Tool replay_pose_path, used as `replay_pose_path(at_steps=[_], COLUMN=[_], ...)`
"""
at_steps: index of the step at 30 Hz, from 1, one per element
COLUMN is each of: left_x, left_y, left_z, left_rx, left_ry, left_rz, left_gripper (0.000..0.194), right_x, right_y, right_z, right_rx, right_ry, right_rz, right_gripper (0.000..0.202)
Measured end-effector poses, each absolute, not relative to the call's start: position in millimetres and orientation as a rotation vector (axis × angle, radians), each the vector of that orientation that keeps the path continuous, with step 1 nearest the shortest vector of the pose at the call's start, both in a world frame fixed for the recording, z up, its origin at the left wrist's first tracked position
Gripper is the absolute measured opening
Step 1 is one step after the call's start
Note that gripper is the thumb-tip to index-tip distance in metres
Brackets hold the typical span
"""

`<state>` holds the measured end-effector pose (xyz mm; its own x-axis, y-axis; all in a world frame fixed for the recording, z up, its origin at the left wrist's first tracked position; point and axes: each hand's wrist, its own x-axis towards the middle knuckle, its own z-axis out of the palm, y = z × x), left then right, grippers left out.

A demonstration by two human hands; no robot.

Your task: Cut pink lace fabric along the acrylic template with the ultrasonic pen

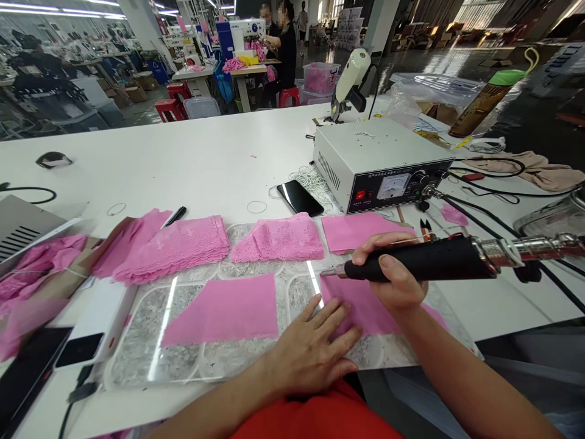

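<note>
My right hand (403, 289) is wrapped around a black ultrasonic handpiece (439, 259) with a slim metal tip pointing left. The tip is just above or touching the left upper corner of a pink fabric piece (372, 311); I cannot tell which. My left hand (315, 350) lies flat on that fabric's left part, fingers spread, covering some of its edge. Left of it, another pink fabric piece (237, 311) with a slanted side lies flat on a clear plastic sheet (137, 341). Behind are a pink lace stack (178, 250), a smaller lace pile (278, 241) and plain pink pieces (361, 230).
A grey control box (384, 158) with a dial stands behind, its cables running right to the handpiece. Nearby are a black phone (300, 197), loose white cord (313, 180) and a bottle (484, 100). A marker (175, 215) lies by the lace. People work farther back.
</note>
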<state>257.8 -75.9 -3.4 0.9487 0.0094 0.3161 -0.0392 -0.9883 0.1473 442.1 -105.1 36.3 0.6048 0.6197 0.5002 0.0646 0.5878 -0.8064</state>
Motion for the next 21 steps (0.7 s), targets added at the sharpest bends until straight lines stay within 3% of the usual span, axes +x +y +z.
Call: replay_pose_path(at_steps=[21], left_x=[253.2], left_y=[-77.3], left_z=[-7.6], left_rx=[2.914], left_ry=[-0.123], left_rz=[0.597], left_gripper=[0.046], right_x=[446.2], right_y=[-118.0], right_z=[43.2], right_rx=[-0.77], right_ry=[-0.935], right_rz=[0.485], right_gripper=[0.013])
